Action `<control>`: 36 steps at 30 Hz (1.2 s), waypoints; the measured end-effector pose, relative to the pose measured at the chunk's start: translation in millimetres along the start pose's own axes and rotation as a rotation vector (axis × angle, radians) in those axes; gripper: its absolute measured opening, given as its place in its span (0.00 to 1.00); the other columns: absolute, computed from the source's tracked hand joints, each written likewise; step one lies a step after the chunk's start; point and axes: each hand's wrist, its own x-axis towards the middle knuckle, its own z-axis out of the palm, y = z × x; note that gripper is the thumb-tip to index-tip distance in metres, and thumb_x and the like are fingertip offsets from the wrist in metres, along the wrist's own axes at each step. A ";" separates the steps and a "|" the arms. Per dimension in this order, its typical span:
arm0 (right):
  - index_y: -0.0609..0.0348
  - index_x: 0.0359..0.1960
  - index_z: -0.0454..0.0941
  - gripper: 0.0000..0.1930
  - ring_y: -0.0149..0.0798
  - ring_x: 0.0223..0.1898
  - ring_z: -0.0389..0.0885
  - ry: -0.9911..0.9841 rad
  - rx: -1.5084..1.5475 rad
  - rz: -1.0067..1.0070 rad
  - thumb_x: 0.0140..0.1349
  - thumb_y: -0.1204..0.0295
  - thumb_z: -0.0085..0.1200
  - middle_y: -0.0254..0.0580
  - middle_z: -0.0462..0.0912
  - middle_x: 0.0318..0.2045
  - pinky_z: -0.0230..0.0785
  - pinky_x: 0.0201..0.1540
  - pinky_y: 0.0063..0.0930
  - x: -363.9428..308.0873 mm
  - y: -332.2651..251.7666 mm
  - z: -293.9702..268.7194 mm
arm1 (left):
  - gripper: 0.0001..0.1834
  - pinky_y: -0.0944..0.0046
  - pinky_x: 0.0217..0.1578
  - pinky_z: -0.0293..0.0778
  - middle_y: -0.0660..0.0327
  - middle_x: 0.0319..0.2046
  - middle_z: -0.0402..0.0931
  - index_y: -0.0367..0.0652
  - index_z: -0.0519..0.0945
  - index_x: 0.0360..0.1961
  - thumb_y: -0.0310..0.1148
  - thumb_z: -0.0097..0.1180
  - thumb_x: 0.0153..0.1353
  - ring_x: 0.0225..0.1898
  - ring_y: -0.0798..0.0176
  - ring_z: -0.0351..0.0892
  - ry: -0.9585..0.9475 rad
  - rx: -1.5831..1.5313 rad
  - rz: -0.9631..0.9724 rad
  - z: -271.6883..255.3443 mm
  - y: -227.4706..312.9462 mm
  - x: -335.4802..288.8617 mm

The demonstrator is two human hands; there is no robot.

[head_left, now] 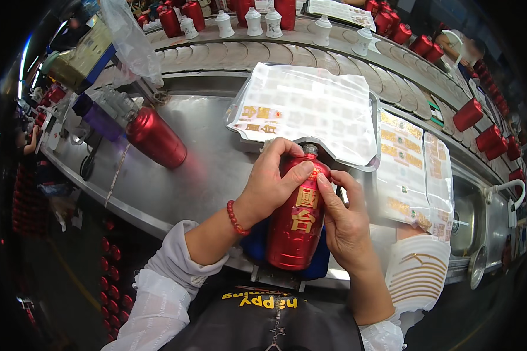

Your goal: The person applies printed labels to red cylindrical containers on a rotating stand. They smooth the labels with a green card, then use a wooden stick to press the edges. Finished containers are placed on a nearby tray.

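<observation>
A glossy red bottle [287,245] with large gold characters down its front leans in front of me, its narrow neck pointing away. My left hand [269,178] is closed round its shoulder and neck, the thumb pressed on the upper front. From the other side, my right hand [346,219] grips the shoulder, its thumb and fingertips close to the left thumb. Under the bottle shows a piece of blue cloth [317,266]. Just beyond lies a white backing sheet [316,111] on a tray, with a few gold stickers left at its near left corner.
Another red bottle [156,138] and a purple bottle [98,119] stand at the left. Sheets with gold stickers [399,169] and a sheet of curved gold strips [418,272] lie right, near a sink [465,216]. Behind runs a conveyor [216,58] with white and red bottles.
</observation>
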 end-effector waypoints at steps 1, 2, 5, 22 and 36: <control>0.55 0.62 0.77 0.32 0.57 0.57 0.76 0.003 0.004 0.001 0.53 0.88 0.57 0.57 0.73 0.59 0.72 0.59 0.43 0.8 -0.6 0.8 | 0.17 0.65 0.51 0.73 0.59 0.45 0.75 0.37 0.73 0.48 0.35 0.63 0.65 0.48 0.67 0.75 -0.011 0.028 -0.007 -1.9 -0.7 0.0; 0.55 0.62 0.77 0.32 0.57 0.57 0.76 0.005 0.009 0.001 0.52 0.88 0.56 0.57 0.73 0.59 0.72 0.59 0.43 1.3 -1.1 1.5 | 0.17 0.66 0.51 0.73 0.60 0.47 0.74 0.37 0.73 0.50 0.34 0.61 0.66 0.49 0.69 0.75 -0.022 0.055 -0.013 -3.4 -0.8 0.2; 0.55 0.62 0.77 0.32 0.57 0.57 0.76 -0.001 0.010 0.010 0.52 0.88 0.56 0.57 0.73 0.59 0.72 0.58 0.43 1.8 0.7 2.1 | 0.17 0.67 0.50 0.74 0.60 0.46 0.75 0.37 0.72 0.50 0.35 0.61 0.67 0.48 0.69 0.75 -0.028 0.043 -0.021 -3.5 -2.1 0.7; 0.62 0.44 0.78 0.12 0.44 0.29 0.85 -0.393 0.150 -0.101 0.60 0.74 0.62 0.47 0.85 0.30 0.75 0.34 0.33 102.7 4.2 -41.0 | 0.12 0.51 0.54 0.66 0.62 0.31 0.83 0.48 0.86 0.43 0.42 0.60 0.65 0.55 0.53 0.71 -0.112 0.522 0.730 -27.2 23.5 -32.9; 0.64 0.42 0.79 0.14 0.35 0.32 0.81 -0.579 0.373 0.143 0.63 0.66 0.59 0.46 0.84 0.29 0.75 0.37 0.31 134.6 52.9 -23.6 | 0.15 0.52 0.54 0.63 0.60 0.38 0.75 0.52 0.85 0.41 0.50 0.57 0.67 0.49 0.55 0.69 -0.170 0.492 0.766 -37.0 13.2 -16.5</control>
